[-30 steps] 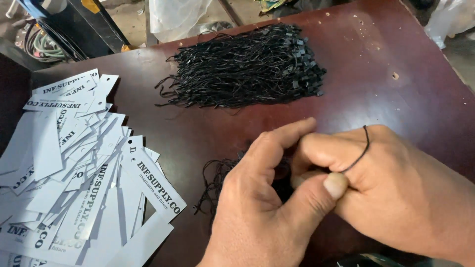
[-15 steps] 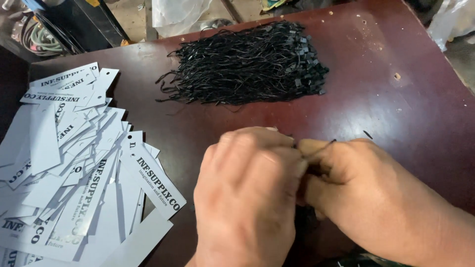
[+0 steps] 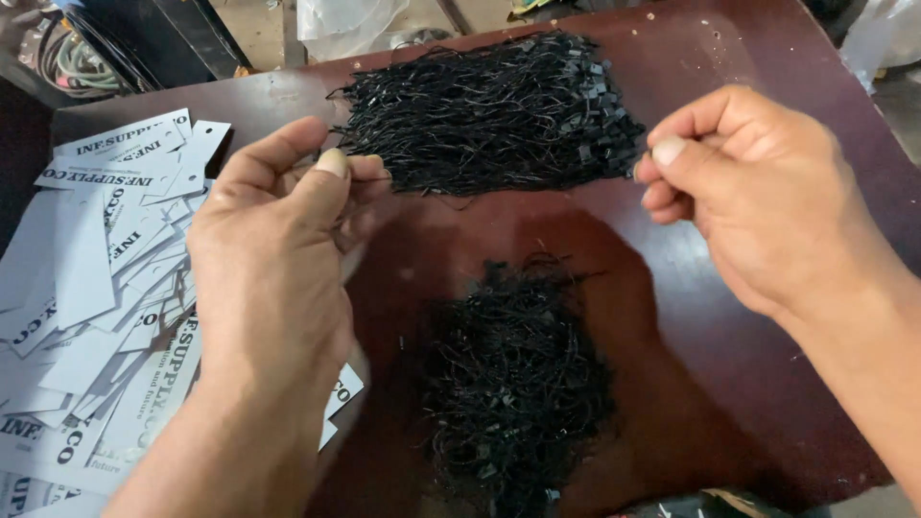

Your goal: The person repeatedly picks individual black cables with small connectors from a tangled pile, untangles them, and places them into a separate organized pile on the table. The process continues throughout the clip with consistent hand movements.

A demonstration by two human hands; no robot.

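Dark reddish-brown wood makes the bench [image 3: 748, 384], which fills most of the view and carries everything else. On its left part lies a wide, loose heap of white paper tags [image 3: 86, 317] with black print; they overlap one another at many angles and reach to the left edge of the picture. At the far side of the bench, near the middle, lies a big bundle of black strings [image 3: 489, 110], laid mostly in one direction, with small black plastic ends gathered at its right side. Nearer to the person, between the two forearms, lies a smaller tangled pile of black strings [image 3: 518, 384], loose and without order.

The left hand [image 3: 273, 249] is over the right border of the tags. Its thumb is pressed against the side of the index finger, and the other fingers are curled in. The fingertips are at the left edge of the big bundle, but if a string is between them I cannot tell, because the black bundle is directly behind. The right hand [image 3: 748, 187] is raised over the bench, just beside the right end of the big bundle. Its thumb also meets the bent fingers in a closed pinch, and here too a held string is too thin to see. The two hands are well apart, with the big bundle between them.
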